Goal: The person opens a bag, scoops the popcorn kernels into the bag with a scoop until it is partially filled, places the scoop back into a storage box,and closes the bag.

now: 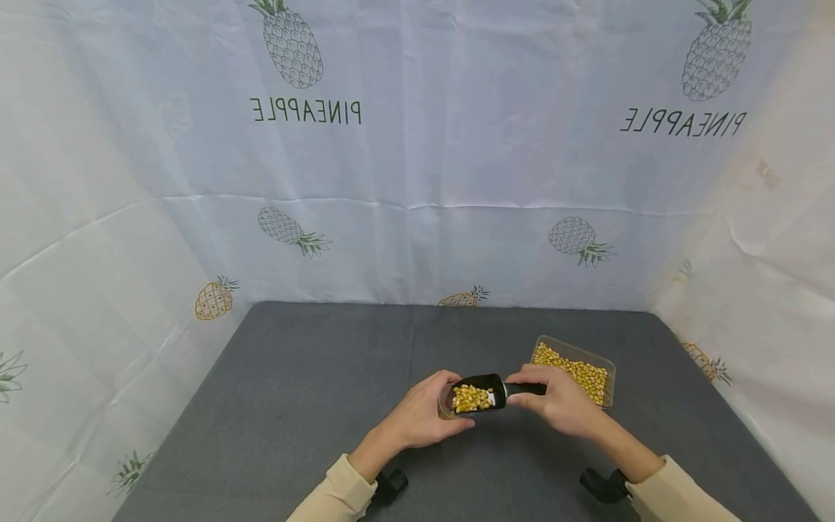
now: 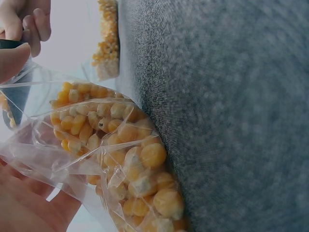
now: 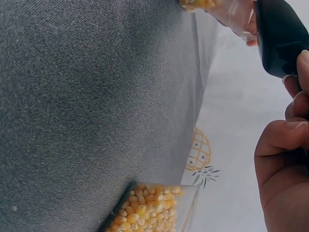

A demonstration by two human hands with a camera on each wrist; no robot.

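Note:
My left hand (image 1: pixel 427 415) holds a clear plastic bag (image 2: pixel 53 166) round its mouth, thumb on the near side and fingers on the far side. Yellow corn kernels (image 2: pixel 140 169) fill the bag's lower part, which sits at the grey tabletop. My right hand (image 1: pixel 562 404) grips the handle of a black scoop (image 3: pixel 282 41). Corn kernels (image 1: pixel 470 399) lie in the scoop, whose front end is at the bag's mouth, between the left thumb and fingers.
A clear rectangular box (image 1: pixel 612 384) of corn kernels stands on the grey table (image 1: pixel 313 384), behind and right of the right hand. A white cloth printed with pineapples (image 1: pixel 404 159) encloses the back and sides.

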